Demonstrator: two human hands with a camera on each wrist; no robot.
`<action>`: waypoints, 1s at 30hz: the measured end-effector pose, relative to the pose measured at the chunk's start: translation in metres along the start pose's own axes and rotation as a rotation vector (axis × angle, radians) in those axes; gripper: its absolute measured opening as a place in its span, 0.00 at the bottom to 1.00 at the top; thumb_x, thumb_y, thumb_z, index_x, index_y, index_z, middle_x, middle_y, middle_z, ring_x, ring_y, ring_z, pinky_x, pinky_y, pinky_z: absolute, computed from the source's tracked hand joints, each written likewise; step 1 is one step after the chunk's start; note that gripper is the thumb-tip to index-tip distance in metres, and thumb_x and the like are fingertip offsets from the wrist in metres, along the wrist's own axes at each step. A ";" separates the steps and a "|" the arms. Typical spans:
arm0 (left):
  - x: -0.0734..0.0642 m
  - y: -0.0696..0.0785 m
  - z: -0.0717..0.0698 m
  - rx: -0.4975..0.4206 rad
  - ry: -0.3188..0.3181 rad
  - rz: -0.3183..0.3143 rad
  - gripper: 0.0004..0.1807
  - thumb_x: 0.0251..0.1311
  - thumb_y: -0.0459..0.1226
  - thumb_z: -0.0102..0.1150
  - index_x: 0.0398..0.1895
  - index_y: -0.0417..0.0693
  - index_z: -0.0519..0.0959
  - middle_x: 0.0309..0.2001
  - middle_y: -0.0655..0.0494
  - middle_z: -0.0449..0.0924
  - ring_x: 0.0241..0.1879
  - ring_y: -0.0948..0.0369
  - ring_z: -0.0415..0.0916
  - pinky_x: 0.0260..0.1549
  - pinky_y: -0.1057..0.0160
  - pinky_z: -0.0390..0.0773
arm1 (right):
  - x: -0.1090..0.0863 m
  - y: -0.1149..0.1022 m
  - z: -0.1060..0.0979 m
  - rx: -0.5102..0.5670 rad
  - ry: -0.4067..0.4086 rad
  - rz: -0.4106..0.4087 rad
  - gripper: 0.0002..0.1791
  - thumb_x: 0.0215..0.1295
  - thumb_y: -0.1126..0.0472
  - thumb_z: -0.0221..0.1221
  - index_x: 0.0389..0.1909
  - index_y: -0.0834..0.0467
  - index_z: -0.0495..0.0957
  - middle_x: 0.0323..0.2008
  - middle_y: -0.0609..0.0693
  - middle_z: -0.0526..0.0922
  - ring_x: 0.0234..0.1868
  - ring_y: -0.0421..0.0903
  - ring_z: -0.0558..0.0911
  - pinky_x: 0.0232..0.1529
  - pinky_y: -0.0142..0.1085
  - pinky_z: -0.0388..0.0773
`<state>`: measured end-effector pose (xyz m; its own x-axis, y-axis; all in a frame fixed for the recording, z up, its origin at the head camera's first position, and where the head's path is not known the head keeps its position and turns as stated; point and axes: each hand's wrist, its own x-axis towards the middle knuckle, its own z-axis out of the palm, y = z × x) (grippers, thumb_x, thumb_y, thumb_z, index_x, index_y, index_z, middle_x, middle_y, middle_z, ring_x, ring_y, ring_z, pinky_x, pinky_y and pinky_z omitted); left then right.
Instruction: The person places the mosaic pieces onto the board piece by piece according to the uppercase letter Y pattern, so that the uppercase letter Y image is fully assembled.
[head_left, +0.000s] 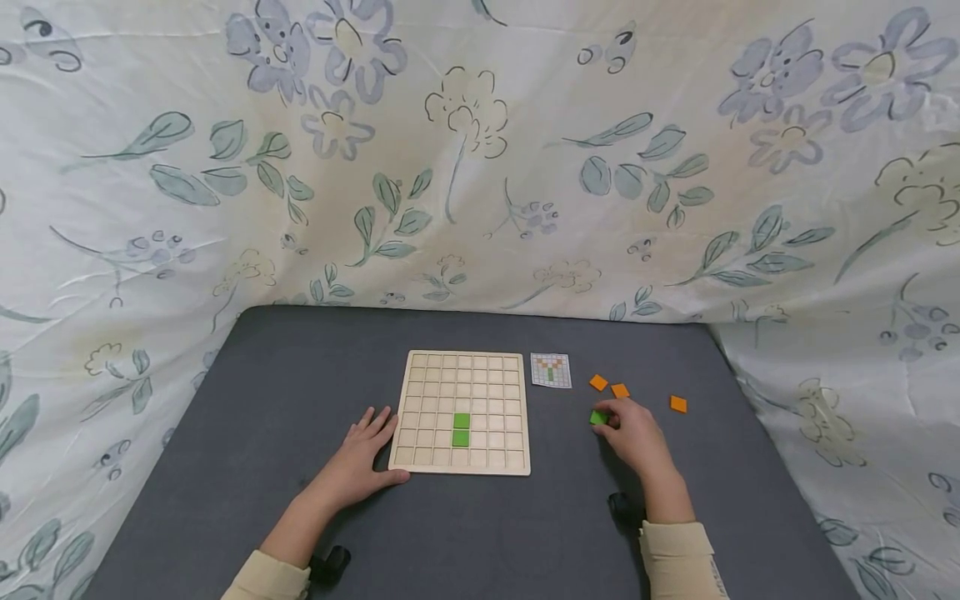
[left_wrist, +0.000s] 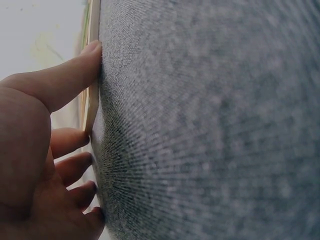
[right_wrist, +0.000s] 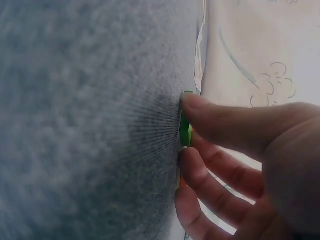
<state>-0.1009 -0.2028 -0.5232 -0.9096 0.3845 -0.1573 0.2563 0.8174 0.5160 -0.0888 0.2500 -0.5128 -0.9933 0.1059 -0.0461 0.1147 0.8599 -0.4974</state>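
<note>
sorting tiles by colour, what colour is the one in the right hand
The held tile is green, best seen in the right wrist view.

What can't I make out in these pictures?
Card, head view: too small to count its squares.
Held green tile, head view: partly hidden by the right hand.
Board, left wrist view: edge-on angle hides its grid.
Right sleeve, head view: cut off by bottom edge.
</note>
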 end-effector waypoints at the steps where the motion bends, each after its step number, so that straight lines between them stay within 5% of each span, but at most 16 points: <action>1: 0.000 0.000 0.000 0.001 -0.001 -0.001 0.56 0.53 0.57 0.73 0.80 0.46 0.57 0.80 0.44 0.50 0.80 0.41 0.37 0.75 0.35 0.44 | 0.000 0.001 0.000 -0.002 0.001 -0.005 0.18 0.60 0.63 0.71 0.52 0.59 0.85 0.47 0.57 0.83 0.40 0.50 0.81 0.42 0.50 0.81; 18: 0.000 0.003 -0.003 0.004 -0.013 -0.006 0.56 0.53 0.57 0.73 0.80 0.46 0.56 0.81 0.44 0.49 0.80 0.41 0.37 0.75 0.35 0.44 | 0.004 0.004 -0.002 -0.027 -0.003 0.028 0.15 0.63 0.62 0.69 0.48 0.65 0.84 0.42 0.59 0.82 0.38 0.52 0.80 0.42 0.51 0.82; 30: -0.001 0.006 -0.006 0.006 -0.013 -0.020 0.55 0.53 0.56 0.74 0.79 0.46 0.57 0.80 0.44 0.50 0.80 0.41 0.38 0.75 0.35 0.45 | 0.007 -0.022 -0.005 -0.070 0.028 -0.093 0.17 0.65 0.57 0.68 0.52 0.60 0.84 0.42 0.57 0.83 0.34 0.47 0.79 0.34 0.45 0.80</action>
<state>-0.1000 -0.2005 -0.5148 -0.9103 0.3736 -0.1784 0.2401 0.8275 0.5076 -0.0985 0.2347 -0.4981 -0.9990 0.0376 0.0224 0.0241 0.8995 -0.4362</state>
